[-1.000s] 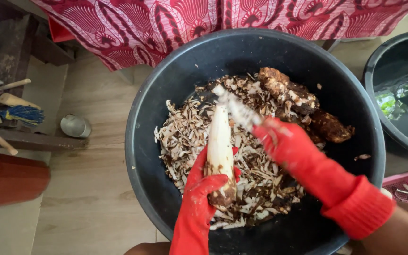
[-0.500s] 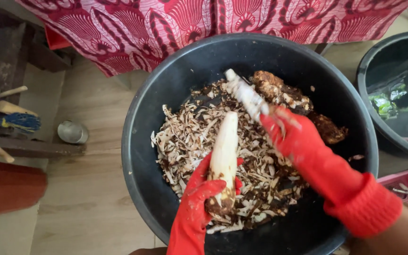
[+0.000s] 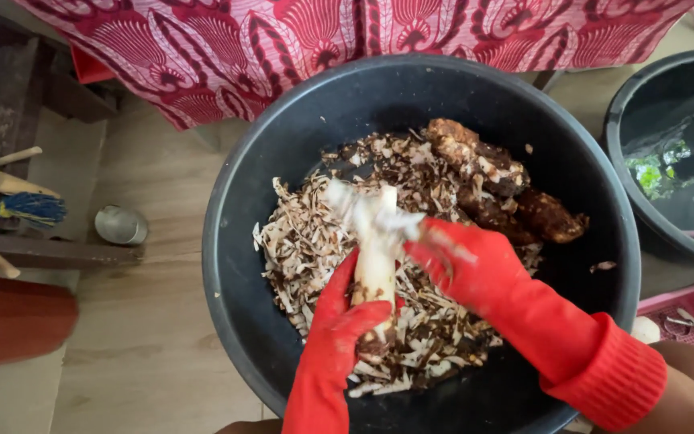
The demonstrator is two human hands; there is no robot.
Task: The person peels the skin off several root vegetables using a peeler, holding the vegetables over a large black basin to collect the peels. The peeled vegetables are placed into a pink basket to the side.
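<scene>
Left hand (image 3: pixel 347 321) closed around peeled root (image 3: pixel 377 257)

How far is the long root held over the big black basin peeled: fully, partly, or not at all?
Partly. The long pale root shows white flesh along most of its length, but brown skin remains at the lower end gripped by the left red-gloved hand.

Inside the black basin (image 3: pixel 283 145), bare wall rings the peel heap (image 3: pixel 315 249); unpeeled roots (image 3: pixel 500 185) crowd its far right.
</scene>
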